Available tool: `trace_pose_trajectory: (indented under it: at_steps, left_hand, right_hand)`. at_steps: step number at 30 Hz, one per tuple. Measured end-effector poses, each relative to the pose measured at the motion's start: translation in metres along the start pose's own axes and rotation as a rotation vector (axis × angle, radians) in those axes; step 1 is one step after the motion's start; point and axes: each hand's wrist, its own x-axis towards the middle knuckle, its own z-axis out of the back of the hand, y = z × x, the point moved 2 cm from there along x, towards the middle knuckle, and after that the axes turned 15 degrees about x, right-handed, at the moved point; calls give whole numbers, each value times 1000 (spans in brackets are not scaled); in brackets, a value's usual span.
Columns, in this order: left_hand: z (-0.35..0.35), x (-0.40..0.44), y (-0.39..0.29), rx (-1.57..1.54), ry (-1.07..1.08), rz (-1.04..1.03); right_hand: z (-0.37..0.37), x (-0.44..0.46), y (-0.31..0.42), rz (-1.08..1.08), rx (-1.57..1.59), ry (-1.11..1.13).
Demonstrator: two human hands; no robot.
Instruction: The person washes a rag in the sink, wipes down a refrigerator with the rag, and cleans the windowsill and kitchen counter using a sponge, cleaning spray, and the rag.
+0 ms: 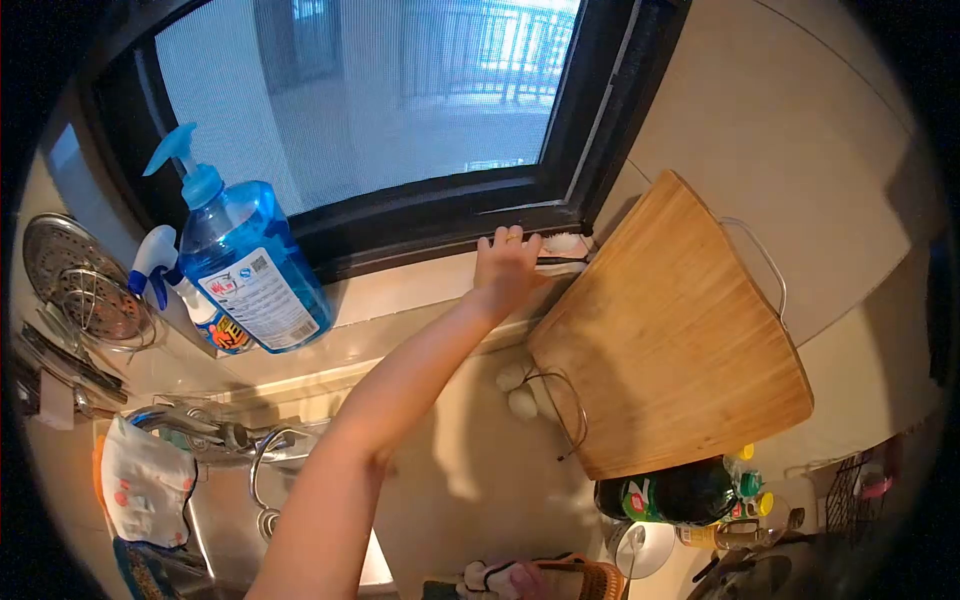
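a small dark item with a white, bristly-looking part [565, 247] lies on the window ledge [400, 301], just right of the upper center of the frame, close to the upper left edge of a wooden cutting board. the left hand [505, 268] reaches in beside it, the bare forearm crossing from the bottom of the frame. its fingers [512, 236] are slightly spread, tips toward the black window frame [430, 208]; the underside is hidden, so whether they grip anything cannot be told.

the cutting board [680, 340] leans at a tilt across the right of the frame, a metal wire loop [757, 245] at its upper right edge. small pale round items [521, 402] sit by its lower left side, near a thin curved wire [578, 395]. a dark bottle with a green label [680, 492] lies under its bottom edge, near yellow-capped bottles [765, 504] at lower right.

at upper left, a large blue pump bottle [255, 270] stands on the ledge beside a smaller spray bottle [205, 315]. at lower left, a patterned cloth [148, 482] hangs by a metal sink [225, 510] with a curved faucet [257, 470]. a wicker basket [600, 577] shows at the bottom.
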Motion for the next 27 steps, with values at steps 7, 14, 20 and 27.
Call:
trace_pose_trajectory:
  at_steps: [7,14,20,27]
  left_hand:
    - [-9,-12,5,-71,36,21]
    - [-13,2,-17,-39,1,95]
    - [1,-5,-11,-115,-108,59]
    - [35,-39,5,-114,-218,76]
  right_hand:
    - [1,-3,2,17,-6,1]
    - [4,-1,0,19,-40,1]
    - [7,-4,0,21,-52,9]
    - [5,-11,-5,53,-39,24]
